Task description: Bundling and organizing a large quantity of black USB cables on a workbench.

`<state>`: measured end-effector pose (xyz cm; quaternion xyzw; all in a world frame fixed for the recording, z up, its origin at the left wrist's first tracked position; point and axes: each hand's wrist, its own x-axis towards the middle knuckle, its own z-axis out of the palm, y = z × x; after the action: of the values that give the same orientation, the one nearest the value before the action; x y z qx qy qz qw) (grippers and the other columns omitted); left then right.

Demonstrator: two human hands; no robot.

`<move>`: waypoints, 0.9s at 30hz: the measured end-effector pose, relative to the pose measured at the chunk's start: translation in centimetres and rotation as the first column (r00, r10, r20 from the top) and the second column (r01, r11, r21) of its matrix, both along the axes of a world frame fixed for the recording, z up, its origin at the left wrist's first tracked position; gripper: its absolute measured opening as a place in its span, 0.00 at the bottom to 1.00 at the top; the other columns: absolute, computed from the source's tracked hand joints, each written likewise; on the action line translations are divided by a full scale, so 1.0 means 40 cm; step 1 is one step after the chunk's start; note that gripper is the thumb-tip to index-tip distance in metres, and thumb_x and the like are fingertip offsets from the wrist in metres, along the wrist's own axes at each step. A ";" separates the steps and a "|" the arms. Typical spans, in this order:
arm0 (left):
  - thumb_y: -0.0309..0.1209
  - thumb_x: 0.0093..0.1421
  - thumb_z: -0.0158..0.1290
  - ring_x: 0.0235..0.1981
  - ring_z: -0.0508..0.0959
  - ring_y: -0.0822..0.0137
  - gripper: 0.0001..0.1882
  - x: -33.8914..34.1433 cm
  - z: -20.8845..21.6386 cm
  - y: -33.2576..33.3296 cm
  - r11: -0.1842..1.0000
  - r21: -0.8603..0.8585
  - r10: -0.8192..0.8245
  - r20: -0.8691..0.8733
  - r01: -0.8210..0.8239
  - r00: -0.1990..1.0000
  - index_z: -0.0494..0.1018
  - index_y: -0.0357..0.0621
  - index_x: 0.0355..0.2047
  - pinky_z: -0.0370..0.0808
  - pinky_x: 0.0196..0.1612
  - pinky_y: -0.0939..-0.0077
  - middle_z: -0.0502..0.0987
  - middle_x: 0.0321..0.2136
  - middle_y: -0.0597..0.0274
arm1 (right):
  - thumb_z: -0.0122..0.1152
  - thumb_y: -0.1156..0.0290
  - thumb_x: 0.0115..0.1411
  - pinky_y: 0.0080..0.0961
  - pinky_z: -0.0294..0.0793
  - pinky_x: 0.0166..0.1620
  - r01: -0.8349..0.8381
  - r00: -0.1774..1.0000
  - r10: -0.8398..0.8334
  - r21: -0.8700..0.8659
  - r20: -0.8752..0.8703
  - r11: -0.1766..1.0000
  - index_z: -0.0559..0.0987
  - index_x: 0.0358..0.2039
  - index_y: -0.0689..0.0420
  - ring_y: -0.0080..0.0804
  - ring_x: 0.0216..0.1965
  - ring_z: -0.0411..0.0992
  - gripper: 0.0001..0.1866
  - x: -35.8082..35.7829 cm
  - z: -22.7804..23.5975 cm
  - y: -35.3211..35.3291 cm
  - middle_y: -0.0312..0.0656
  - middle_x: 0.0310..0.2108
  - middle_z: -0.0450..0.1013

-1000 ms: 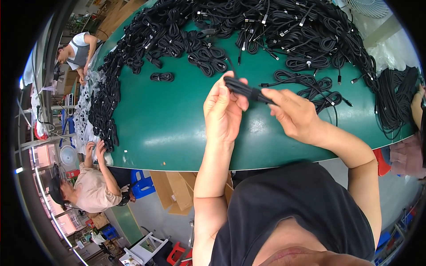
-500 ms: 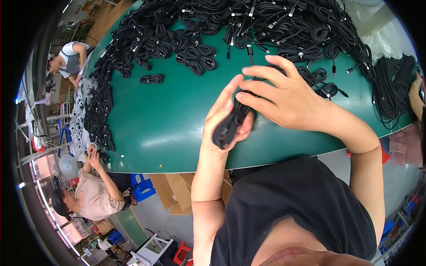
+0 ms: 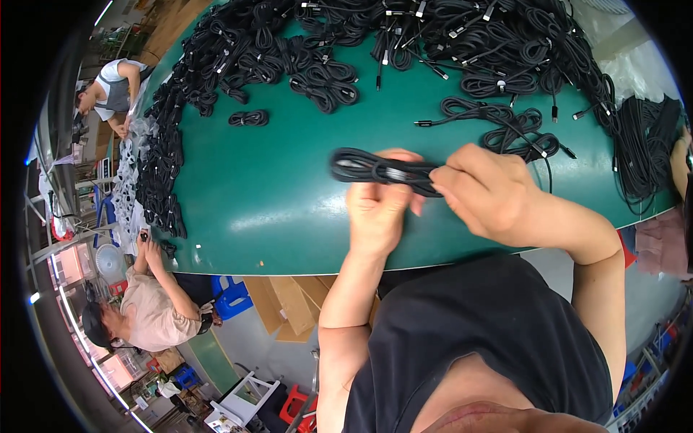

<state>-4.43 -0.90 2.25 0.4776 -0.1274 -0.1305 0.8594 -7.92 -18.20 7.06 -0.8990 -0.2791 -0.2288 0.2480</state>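
A coiled black cable [image 3: 357, 167] lies stretched sideways between my two hands, above the green tabletop. My left hand [image 3: 382, 206] is closed around the middle of the coil from below, its thumb on the near side. At the coil's right end, the fingers of my right hand [image 3: 491, 191] pinch the cable. The coil's left loop sticks out past my left hand, slightly blurred. Just beyond my right hand a looser black cable [image 3: 514, 126] rests on the table, one plug pointing left.
Heaps of bundled black cables [image 3: 267, 50] line the far and left sides of the green table [image 3: 253, 187]. One small coil [image 3: 248, 117] lies apart at the left. Long cables [image 3: 646, 151] hang at the right edge. Two people [image 3: 155, 310] work on the left; another person's hand [image 3: 681, 162] shows far right.
The coil has turned from upright to sideways. My right hand has moved from spread above it to pinching its right end, lower down. The loose cable beyond is now in fuller view.
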 end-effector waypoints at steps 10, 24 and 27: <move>0.31 0.57 0.52 0.32 0.75 0.68 0.16 0.004 -0.019 0.012 0.992 -0.071 -0.115 -0.125 0.107 0.985 0.66 0.36 0.43 0.73 0.31 0.77 0.73 0.39 0.50 | 0.56 0.77 0.42 0.22 0.69 0.17 0.047 0.996 -0.048 -0.014 -0.071 0.999 0.72 0.27 0.62 0.28 0.21 0.68 0.09 -0.003 0.001 0.009 0.39 0.24 0.63; 0.41 0.61 0.46 0.35 0.76 0.57 0.26 -0.012 0.000 0.012 0.851 -0.161 -0.525 -0.237 0.500 0.817 0.59 0.33 0.51 0.74 0.36 0.70 0.71 0.36 0.51 | 0.60 0.70 0.51 0.20 0.66 0.23 0.057 0.945 0.072 0.380 -0.318 0.923 0.72 0.41 0.60 0.25 0.22 0.67 0.16 0.036 0.017 -0.036 0.41 0.34 0.69; 0.44 0.61 0.44 0.32 0.76 0.55 0.31 -0.004 -0.003 0.012 0.757 -0.272 -0.652 -0.263 0.594 0.711 0.54 0.31 0.55 0.75 0.28 0.70 0.70 0.35 0.49 | 0.53 0.67 0.57 0.17 0.65 0.25 0.060 0.908 0.173 0.526 -0.382 0.848 0.70 0.48 0.60 0.21 0.25 0.66 0.19 0.076 -0.006 -0.053 0.42 0.37 0.68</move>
<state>-4.60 -0.44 2.12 0.3023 -0.1406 -0.4831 0.8096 -4.87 -20.32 6.83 -0.8151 -0.1733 -0.0922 0.5450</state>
